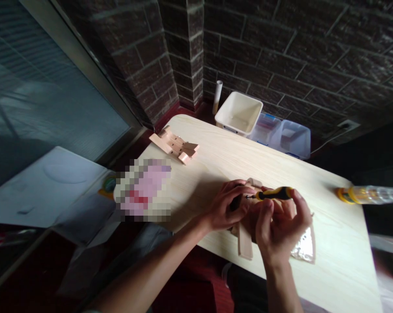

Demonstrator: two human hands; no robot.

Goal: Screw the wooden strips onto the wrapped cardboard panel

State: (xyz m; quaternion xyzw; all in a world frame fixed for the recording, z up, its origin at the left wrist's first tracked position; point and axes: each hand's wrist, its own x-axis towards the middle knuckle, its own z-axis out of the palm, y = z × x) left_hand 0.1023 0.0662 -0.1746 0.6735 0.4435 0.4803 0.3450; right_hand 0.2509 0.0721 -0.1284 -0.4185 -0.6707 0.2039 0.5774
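Observation:
My right hand (281, 226) grips a small yellow and black screwdriver (274, 193), held nearly level, its shaft pointing left. The tip meets a dark spot, perhaps a screw, on a wooden assembly (245, 241) near the table's front edge. Wrapped around the assembly's left side is my left hand (232, 204), fingers curled and steadying it. A dark round part shows under the left fingers. Much of the assembly is hidden by both hands. Beside my right wrist lies a clear plastic bag (305, 245), its contents too small to make out.
Another wooden assembly (175, 145) rests at the table's far left, near a pixelated pinkish item (147, 187). At the right edge lies a clear, yellow-capped bottle-like container (369, 194). Behind the table (212, 152) stand a white bin (238, 113), clear plastic boxes (294, 139) and a white tube (217, 96).

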